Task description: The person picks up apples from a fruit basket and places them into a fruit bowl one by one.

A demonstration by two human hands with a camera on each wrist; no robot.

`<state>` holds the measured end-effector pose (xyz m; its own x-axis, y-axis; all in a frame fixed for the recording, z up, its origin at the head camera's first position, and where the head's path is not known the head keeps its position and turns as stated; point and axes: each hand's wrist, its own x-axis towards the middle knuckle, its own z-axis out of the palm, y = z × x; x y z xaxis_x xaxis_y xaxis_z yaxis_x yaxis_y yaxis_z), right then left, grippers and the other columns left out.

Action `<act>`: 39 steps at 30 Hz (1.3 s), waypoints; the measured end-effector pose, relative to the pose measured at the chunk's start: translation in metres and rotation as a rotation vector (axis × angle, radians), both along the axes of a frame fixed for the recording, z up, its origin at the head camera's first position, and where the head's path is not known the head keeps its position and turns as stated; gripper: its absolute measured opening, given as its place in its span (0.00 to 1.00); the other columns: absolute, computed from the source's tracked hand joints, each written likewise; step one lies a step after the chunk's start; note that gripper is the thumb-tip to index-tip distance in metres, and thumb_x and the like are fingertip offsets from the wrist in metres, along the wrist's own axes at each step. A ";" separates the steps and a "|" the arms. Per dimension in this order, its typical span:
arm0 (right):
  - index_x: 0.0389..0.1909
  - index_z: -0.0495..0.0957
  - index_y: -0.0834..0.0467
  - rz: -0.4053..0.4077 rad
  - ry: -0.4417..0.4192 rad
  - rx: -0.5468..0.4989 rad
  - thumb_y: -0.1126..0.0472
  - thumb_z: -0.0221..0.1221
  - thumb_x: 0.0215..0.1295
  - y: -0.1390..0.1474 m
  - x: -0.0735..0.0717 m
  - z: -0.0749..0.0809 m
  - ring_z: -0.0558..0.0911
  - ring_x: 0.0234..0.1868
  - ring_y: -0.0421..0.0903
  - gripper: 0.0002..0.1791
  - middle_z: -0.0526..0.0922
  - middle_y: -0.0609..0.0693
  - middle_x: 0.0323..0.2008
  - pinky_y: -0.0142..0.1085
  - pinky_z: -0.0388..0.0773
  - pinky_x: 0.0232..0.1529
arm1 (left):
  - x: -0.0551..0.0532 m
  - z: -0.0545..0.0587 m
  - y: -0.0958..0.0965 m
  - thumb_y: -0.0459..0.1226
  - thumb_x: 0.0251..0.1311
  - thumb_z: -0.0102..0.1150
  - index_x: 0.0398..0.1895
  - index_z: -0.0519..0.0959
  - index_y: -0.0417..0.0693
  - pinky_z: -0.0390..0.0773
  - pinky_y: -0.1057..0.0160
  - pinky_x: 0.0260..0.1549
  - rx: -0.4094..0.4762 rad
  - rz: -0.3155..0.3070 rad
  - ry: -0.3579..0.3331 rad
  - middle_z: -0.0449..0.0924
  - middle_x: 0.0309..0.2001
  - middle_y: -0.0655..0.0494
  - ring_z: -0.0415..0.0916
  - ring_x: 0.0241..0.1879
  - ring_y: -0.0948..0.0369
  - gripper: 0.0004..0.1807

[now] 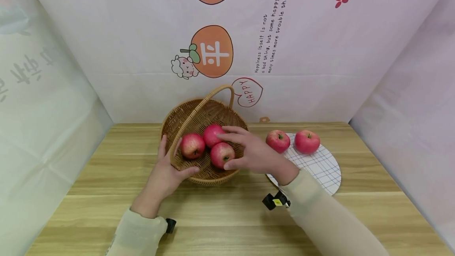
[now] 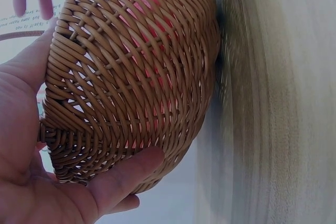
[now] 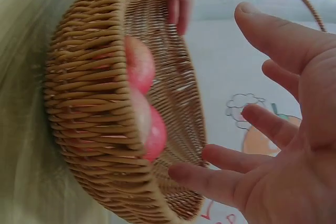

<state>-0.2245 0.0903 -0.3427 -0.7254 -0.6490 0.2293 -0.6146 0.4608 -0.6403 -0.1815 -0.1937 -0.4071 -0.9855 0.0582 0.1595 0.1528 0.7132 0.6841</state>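
A brown wicker basket (image 1: pixel 209 181) with a tall arched handle stands on the table toward the back. Inside it lie three red apples, one at the left (image 1: pixel 192 146), one behind (image 1: pixel 212 135) and one in front (image 1: pixel 222 155). My left hand (image 1: pixel 166 175) grips the basket's left rim, its fingers and thumb spread across the woven wall (image 2: pixel 131 72). Over the basket's right side hovers my right hand (image 1: pixel 256 154), fingers apart. In the right wrist view nothing is between the right hand's fingers, and the apples (image 3: pixel 149 129) sit apart from them.
To the right, a round white mat (image 1: pixel 328 165) with a blue grid lies on the wooden table (image 1: pixel 220 216). Two more red apples, a left one (image 1: pixel 278 141) and a right one (image 1: pixel 307 142), rest at its back edge. A printed cloth wall (image 1: pixel 302 90) closes off the back.
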 end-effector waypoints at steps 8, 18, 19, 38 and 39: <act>0.71 0.71 0.44 -0.014 -0.020 0.133 0.50 0.75 0.53 -0.013 -0.007 -0.011 0.64 0.70 0.52 0.43 0.59 0.44 0.74 0.49 0.69 0.59 | 0.001 0.001 0.001 0.67 0.47 0.69 0.81 0.49 0.56 0.67 0.38 0.57 -0.001 -0.001 0.000 0.24 0.79 0.45 0.63 0.63 0.31 0.62; 0.71 0.71 0.48 0.041 -0.071 0.152 0.55 0.77 0.52 -0.015 -0.022 -0.026 0.62 0.70 0.52 0.43 0.62 0.52 0.72 0.51 0.64 0.63 | 0.002 0.002 0.003 0.66 0.46 0.70 0.80 0.52 0.51 0.68 0.38 0.57 -0.023 -0.008 -0.001 0.24 0.79 0.46 0.62 0.64 0.31 0.62; 0.71 0.71 0.48 0.040 -0.074 0.161 0.55 0.76 0.53 -0.015 -0.023 -0.027 0.61 0.70 0.52 0.42 0.62 0.52 0.72 0.52 0.64 0.63 | 0.002 0.003 0.003 0.65 0.47 0.70 0.80 0.52 0.51 0.67 0.38 0.57 -0.023 -0.008 -0.001 0.24 0.79 0.46 0.61 0.64 0.31 0.61; 0.69 0.73 0.46 0.042 -0.151 0.292 0.54 0.74 0.56 -0.019 -0.036 -0.032 0.58 0.72 0.50 0.38 0.61 0.50 0.73 0.53 0.60 0.65 | 0.005 0.005 0.007 0.65 0.48 0.69 0.80 0.53 0.57 0.76 0.42 0.48 -0.034 -0.015 0.004 0.22 0.79 0.50 0.78 0.50 0.38 0.59; 0.69 0.73 0.46 0.047 -0.155 0.291 0.55 0.74 0.56 -0.019 -0.036 -0.033 0.59 0.71 0.50 0.38 0.61 0.50 0.73 0.53 0.60 0.65 | 0.004 0.005 0.008 0.65 0.48 0.69 0.80 0.53 0.58 0.76 0.43 0.46 -0.035 -0.017 0.007 0.22 0.79 0.51 0.79 0.48 0.40 0.58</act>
<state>-0.2610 0.0712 -0.3760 -0.7049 -0.7046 -0.0814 -0.5450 0.6115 -0.5737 -0.1770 -0.1862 -0.4025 -0.9831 0.0803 0.1642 0.1698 0.7340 0.6576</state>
